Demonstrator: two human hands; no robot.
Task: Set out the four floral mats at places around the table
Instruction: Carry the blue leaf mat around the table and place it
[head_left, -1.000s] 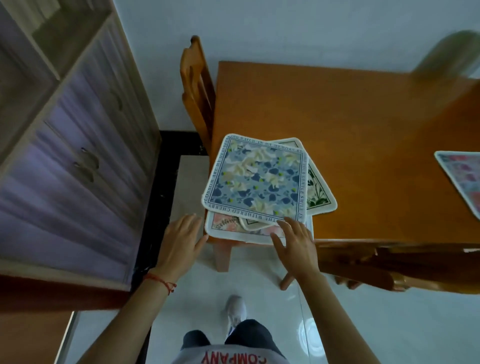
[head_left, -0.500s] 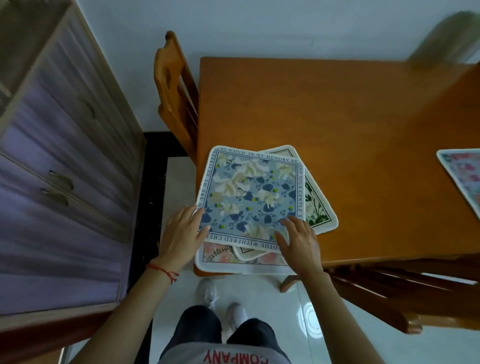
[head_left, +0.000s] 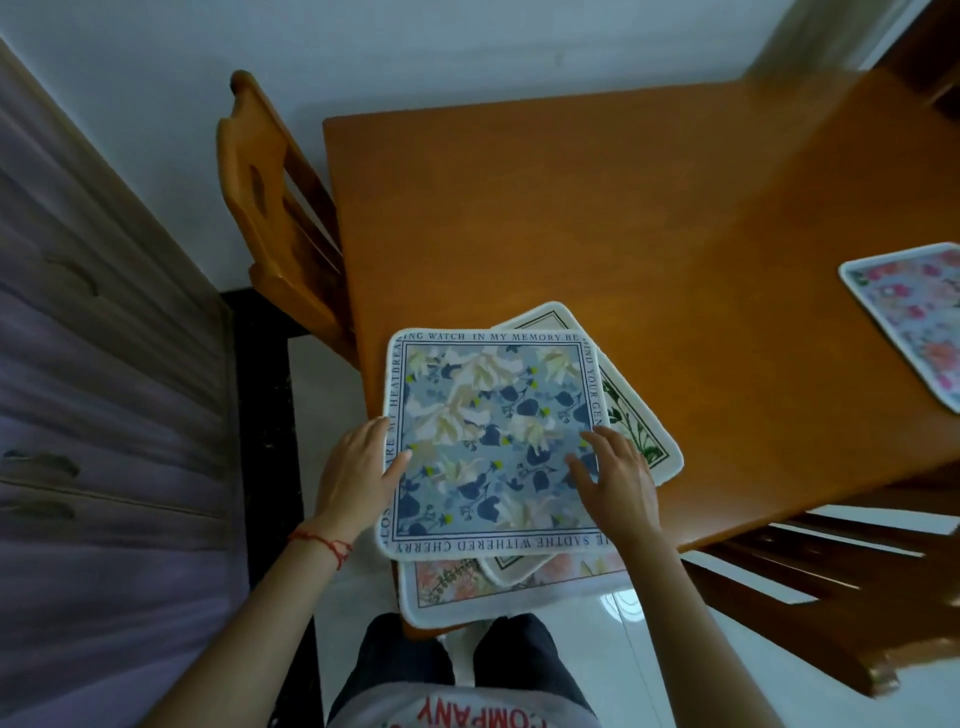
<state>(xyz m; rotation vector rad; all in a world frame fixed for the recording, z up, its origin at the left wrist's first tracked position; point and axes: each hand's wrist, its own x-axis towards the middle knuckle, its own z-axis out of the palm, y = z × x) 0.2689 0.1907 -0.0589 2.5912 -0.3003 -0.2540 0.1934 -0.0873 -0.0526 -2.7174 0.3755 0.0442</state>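
- You are working at the stack of three mats on the table (head_left: 649, 218) corner, lower centre of the frame; a fourth, the pink mat (head_left: 914, 317), is already lying at the right edge.
- Your left hand (head_left: 358, 473) is pinching the left edge of the blue mat (head_left: 493, 441), thumb on top.
- Your right hand (head_left: 618, 478) is resting spread and flat on its right side, gripping nothing.
- Judging by this, you are taking the top mat; next you are needing to lift it clear without dragging the green-bordered mat (head_left: 639, 431) or the peach mat (head_left: 467, 587) overhanging the table.
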